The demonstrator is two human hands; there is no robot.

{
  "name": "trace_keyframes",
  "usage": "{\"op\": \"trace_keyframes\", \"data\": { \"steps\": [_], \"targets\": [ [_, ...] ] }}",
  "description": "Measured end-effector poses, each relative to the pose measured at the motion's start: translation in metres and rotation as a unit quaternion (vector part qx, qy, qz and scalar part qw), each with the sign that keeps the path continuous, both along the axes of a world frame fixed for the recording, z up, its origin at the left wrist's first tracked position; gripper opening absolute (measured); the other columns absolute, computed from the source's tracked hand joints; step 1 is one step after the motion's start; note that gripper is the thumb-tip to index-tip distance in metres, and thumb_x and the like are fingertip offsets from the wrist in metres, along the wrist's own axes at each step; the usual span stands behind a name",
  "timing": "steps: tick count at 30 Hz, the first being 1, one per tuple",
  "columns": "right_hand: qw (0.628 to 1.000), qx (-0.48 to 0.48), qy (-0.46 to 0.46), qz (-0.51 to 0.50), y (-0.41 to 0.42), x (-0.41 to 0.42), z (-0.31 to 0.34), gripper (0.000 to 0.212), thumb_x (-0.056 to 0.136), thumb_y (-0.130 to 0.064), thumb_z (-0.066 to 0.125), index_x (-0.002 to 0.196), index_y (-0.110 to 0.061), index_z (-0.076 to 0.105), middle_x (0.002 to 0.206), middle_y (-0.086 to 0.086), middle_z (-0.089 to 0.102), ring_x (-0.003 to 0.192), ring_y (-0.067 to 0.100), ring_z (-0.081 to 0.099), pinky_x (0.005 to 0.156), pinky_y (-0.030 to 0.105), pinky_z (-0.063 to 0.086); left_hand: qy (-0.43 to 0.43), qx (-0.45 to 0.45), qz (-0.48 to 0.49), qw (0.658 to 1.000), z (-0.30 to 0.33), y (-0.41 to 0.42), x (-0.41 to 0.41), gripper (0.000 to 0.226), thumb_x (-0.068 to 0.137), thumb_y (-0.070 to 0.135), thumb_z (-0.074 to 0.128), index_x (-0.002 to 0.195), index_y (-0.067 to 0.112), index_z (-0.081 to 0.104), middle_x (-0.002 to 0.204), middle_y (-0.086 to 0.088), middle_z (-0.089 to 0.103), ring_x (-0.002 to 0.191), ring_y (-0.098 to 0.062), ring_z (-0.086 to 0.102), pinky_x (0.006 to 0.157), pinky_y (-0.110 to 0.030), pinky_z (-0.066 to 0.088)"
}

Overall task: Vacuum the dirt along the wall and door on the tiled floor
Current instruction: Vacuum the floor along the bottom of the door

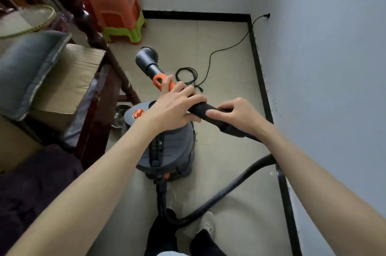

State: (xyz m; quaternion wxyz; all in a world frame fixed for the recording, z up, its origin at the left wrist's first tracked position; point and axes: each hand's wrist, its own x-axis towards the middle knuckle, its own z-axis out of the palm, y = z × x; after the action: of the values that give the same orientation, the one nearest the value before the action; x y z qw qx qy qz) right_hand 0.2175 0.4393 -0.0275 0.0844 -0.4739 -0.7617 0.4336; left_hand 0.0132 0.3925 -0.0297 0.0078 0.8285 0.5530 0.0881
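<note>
Left hand (175, 105) grips vacuum wand (200, 109) frame centre; right hand (236, 115) curled round same wand; brush nozzle (147, 59) raised above canister (169, 147).

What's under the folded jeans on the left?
The folded jeans lie on a cardboard box. Only its top and one side show; what's inside the box is hidden, and the part beneath the jeans is covered.

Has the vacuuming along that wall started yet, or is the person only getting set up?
Only setting up, it seems. Done: the grey canister vacuum stands on the beige tiled floor. In hand: the left hand and right hand grip the black wand with orange collar, its round brush nozzle raised off the tiles. Left: the black power cord lies loose, and the black skirting edge awaits.
</note>
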Motion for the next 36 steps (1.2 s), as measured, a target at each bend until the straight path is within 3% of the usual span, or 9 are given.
{"op": "trace_keyframes", "data": {
  "steps": [3, 6, 10, 15, 19, 23, 28, 33, 36],
  "targets": [
    [0.989, 0.12, 0.008, -0.084, -0.03, 0.024, 0.006, 0.038, 0.092, -0.058, 0.051, 0.072, -0.028, 0.064, 0.068, -0.006, 0.062, 0.072, 0.02, 0.057, 0.064, 0.032, 0.039, -0.037, 0.01, 0.057, 0.998, 0.013, -0.031, 0.013, 0.043, 0.083, 0.041, 0.065, 0.123, 0.027, 0.056, 0.109, -0.001, 0.055, 0.11, -0.027, 0.044, 0.107, -0.053, 0.005],
    [0.979, 0.162, 0.04, -0.118, -0.068, 0.051, 0.0, 0.054, 0.08, -0.069, 0.043, 0.1, -0.024, 0.064, 0.091, -0.008, 0.062, 0.085, 0.013, 0.055, 0.075, 0.025, 0.041, -0.083, -0.043, 0.138, 0.986, 0.019, -0.068, 0.014, 0.043, 0.085, 0.042, 0.063, 0.125, 0.03, 0.053, 0.113, 0.002, 0.053, 0.114, -0.023, 0.04, 0.108, -0.051, 0.006],
    [0.976, 0.179, 0.004, -0.125, -0.087, 0.078, -0.012, 0.062, 0.08, -0.041, 0.076, 0.132, -0.017, 0.051, 0.116, -0.002, 0.053, 0.104, 0.016, 0.048, 0.091, 0.033, 0.038, -0.21, -0.087, 0.216, 0.95, 0.023, -0.121, -0.003, 0.042, 0.085, 0.043, 0.063, 0.124, 0.035, 0.052, 0.116, 0.006, 0.054, 0.113, -0.017, 0.04, 0.108, -0.047, 0.014],
    [0.969, 0.178, -0.017, -0.168, -0.108, 0.059, -0.012, 0.051, 0.09, -0.012, 0.067, 0.136, -0.004, 0.046, 0.123, 0.017, 0.053, 0.112, 0.034, 0.051, 0.085, 0.03, 0.034, -0.388, -0.166, 0.253, 0.871, 0.031, -0.19, -0.039, 0.043, 0.078, 0.045, 0.069, 0.119, 0.038, 0.056, 0.112, 0.01, 0.059, 0.115, -0.016, 0.052, 0.104, -0.042, 0.036],
    [0.957, 0.258, -0.019, -0.135, -0.135, 0.017, 0.005, 0.05, 0.09, -0.007, 0.066, 0.136, 0.001, 0.047, 0.124, 0.024, 0.053, 0.113, 0.038, 0.047, 0.093, 0.037, 0.035, -0.469, -0.221, 0.225, 0.825, 0.033, -0.246, -0.06, 0.025, 0.085, 0.029, 0.067, 0.104, 0.04, 0.055, 0.098, 0.014, 0.061, 0.093, -0.005, 0.059, 0.074, -0.011, 0.046],
    [0.937, 0.344, -0.033, -0.047, -0.166, -0.029, 0.033, 0.049, 0.089, -0.009, 0.067, 0.135, -0.002, 0.052, 0.128, 0.022, 0.053, 0.119, 0.04, 0.046, 0.101, 0.049, 0.037, -0.421, -0.242, 0.209, 0.849, 0.048, -0.259, -0.052, 0.046, 0.082, 0.045, 0.067, 0.121, 0.04, 0.043, 0.11, 0.022, 0.054, 0.1, 0.009, 0.052, 0.075, -0.009, 0.042],
    [0.902, 0.426, 0.021, 0.059, -0.19, -0.065, 0.062, 0.052, 0.08, -0.011, 0.078, 0.129, -0.003, 0.062, 0.118, 0.022, 0.061, 0.114, 0.042, 0.054, 0.1, 0.056, 0.04, -0.42, -0.086, 0.25, 0.868, 0.059, -0.256, -0.037, 0.037, 0.078, 0.035, 0.074, 0.107, 0.024, 0.054, 0.091, 0.01, 0.061, 0.082, 0.001, 0.058, 0.063, -0.011, 0.044],
    [0.941, 0.332, 0.053, 0.032, -0.168, -0.058, 0.048, 0.062, 0.079, -0.015, 0.081, 0.132, 0.001, 0.054, 0.123, 0.02, 0.061, 0.117, 0.038, 0.054, 0.102, 0.051, 0.042, -0.541, -0.065, 0.249, 0.801, 0.049, -0.267, -0.041, 0.033, 0.075, 0.019, 0.077, 0.101, 0.024, 0.059, 0.082, 0.006, 0.061, 0.071, -0.001, 0.06, 0.061, -0.014, 0.048],
    [0.97, 0.237, 0.049, -0.033, -0.149, -0.052, 0.027, 0.058, 0.083, -0.009, 0.075, 0.135, -0.002, 0.05, 0.129, 0.018, 0.057, 0.12, 0.035, 0.052, 0.104, 0.047, 0.04, -0.585, -0.057, 0.283, 0.758, 0.043, -0.271, -0.055, 0.027, 0.075, 0.018, 0.078, 0.09, 0.033, 0.061, 0.087, -0.008, 0.064, 0.078, -0.019, 0.065, 0.071, -0.03, 0.054]
  ]
}}
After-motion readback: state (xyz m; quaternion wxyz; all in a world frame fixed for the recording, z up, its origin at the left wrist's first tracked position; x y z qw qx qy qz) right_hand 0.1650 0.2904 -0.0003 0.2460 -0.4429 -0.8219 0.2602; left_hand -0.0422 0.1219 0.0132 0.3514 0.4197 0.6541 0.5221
